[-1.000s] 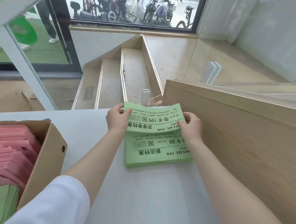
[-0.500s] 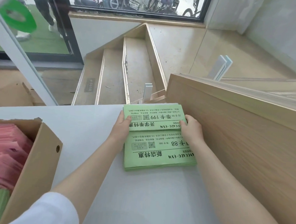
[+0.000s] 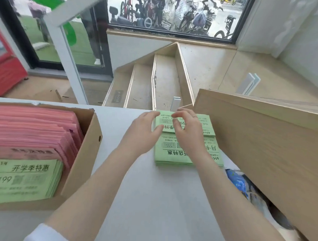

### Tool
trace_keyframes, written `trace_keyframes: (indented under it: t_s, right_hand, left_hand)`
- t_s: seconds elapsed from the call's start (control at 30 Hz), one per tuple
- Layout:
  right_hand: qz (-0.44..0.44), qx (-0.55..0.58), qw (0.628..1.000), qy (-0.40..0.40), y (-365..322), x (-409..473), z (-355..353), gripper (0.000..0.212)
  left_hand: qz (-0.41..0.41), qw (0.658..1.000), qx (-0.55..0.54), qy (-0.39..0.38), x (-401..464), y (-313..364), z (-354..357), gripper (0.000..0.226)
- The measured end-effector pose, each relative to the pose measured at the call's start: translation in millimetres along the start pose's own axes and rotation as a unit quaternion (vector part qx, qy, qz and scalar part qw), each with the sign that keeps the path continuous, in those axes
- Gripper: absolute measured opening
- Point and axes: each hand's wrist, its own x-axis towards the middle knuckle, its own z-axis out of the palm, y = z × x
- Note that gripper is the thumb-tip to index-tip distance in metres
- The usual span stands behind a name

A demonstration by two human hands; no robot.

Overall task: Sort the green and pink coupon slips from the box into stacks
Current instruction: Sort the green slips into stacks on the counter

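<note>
— Both hands have let go of the green stack's sides since a moment ago and now sit above it, and the view has swung left so more of the box shows.

— What carries it all?

— A pale grey counter. A tall wooden panel leans along its right edge. The cardboard box stands at the left edge, open at the top.

— And inside the box?

— Pink coupon slips fill most of it, packed in layers. Green coupon slips lie at the near end of the box, printed side up.

— Where is the sorted pile?

— The green stack lies flat near the far edge of the counter, just beside the foot of the wooden panel. A second batch of green slips rests on its far half, offset toward the far edge.

— The hands?

— The left hand is over the stack's left edge, fingers spread and straight, gripping nothing. The right hand is over the middle of the stack, fingers loosely bent, thumb and forefinger apart; it holds nothing I can see. Whether either fingertip touches the paper, I cannot tell.

— Anything smaller?

— A thin ring on a right finger, and something blue under the panel's lower edge, too blurred to name.
</note>
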Motion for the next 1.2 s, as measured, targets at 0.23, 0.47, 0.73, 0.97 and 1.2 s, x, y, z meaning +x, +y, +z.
trace_keyframes:
  t_s: [0.23, 0.47, 0.73, 0.97, 1.2]
  right_hand:
    - [-0.058, 0.157, 0.977, -0.135, -80, -53, 47, 0.024]
    - [-0.169, 0.131, 0.968, -0.132, -152, -91, 112, 0.018]
    - [0.054, -0.144, 0.954, -0.259, -210, -112, 190, 0.017]
    - [0.283, -0.215, 0.860, -0.366, -231, -102, 211, 0.017]
    - [0.302, -0.268, 0.830, -0.386, -242, -103, 234, 0.026]
  left_hand:
    - [0.012, 0.992, -0.032, 0.119, -94, -46, -122, 0.022]
    - [0.040, 0.983, 0.179, 0.023, -126, -147, -217, 0.028]
    - [0.411, 0.762, 0.469, -0.173, -81, -239, -274, 0.068]
    - [0.416, 0.751, 0.446, -0.254, -41, -278, -276, 0.066]
    - [0.395, 0.791, 0.399, -0.243, -39, -282, -271, 0.077]
